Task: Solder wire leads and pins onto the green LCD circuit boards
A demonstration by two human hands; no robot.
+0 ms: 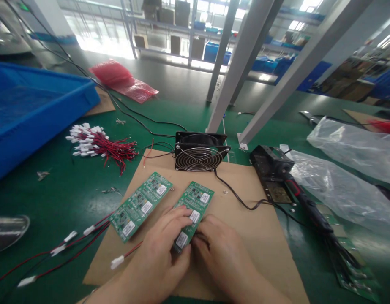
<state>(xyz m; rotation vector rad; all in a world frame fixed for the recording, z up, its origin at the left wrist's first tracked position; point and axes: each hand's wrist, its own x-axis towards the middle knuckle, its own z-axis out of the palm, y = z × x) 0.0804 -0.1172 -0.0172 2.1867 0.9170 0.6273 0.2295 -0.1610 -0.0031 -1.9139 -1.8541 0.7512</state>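
A green circuit board (197, 197) with white labels is tilted over the cardboard sheet (245, 261). Across its near half lie the fingers of my left hand (165, 236), with the thumb at its lower end, gripping it. My right hand (222, 245) is closed at the board's right edge; its fingertips are partly hidden, and what they pinch does not show. To the left rests a second green circuit board (144, 207), with red and black wires running off its lower end. A white connector (117, 262) on a red wire sticks out beside my left wrist.
A black fan (199, 157) stands behind the boards. On the right a soldering iron (309, 207) sits in its black stand (271, 162), near clear plastic bags (337, 181). Bundled red wires (118, 150) lie left, beside a blue bin (39, 105). Metal posts (226, 93) rise behind the fan.
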